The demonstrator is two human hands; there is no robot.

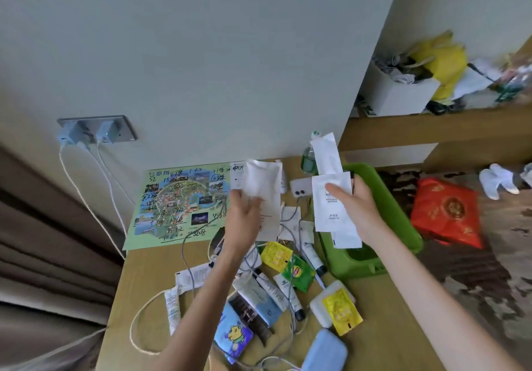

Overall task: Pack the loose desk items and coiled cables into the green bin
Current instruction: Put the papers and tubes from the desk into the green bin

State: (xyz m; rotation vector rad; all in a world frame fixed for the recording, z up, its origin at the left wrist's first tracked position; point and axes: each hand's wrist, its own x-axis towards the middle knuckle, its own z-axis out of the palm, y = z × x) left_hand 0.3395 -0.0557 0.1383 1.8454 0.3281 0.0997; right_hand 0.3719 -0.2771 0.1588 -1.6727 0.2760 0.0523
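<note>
My left hand (244,215) holds a white paper packet (263,186) up over the desk's middle. My right hand (355,206) grips a few white sachets (331,200), fanned out above the green bin (403,221) at the desk's right edge. Below the hands lie loose items: yellow sachets (276,254), a green tea packet (298,272), several tubes (283,290), a blue cartoon pouch (233,336), a light blue case (325,353) and tangled grey and white cables (187,252).
A green hand-marked map sheet (178,203) lies at the desk's back left. Two chargers (86,133) sit plugged into the wall socket, their cords running down. A phone (299,187) and bottle (309,160) stand behind the bin. A red bag (446,212) lies on the carpet.
</note>
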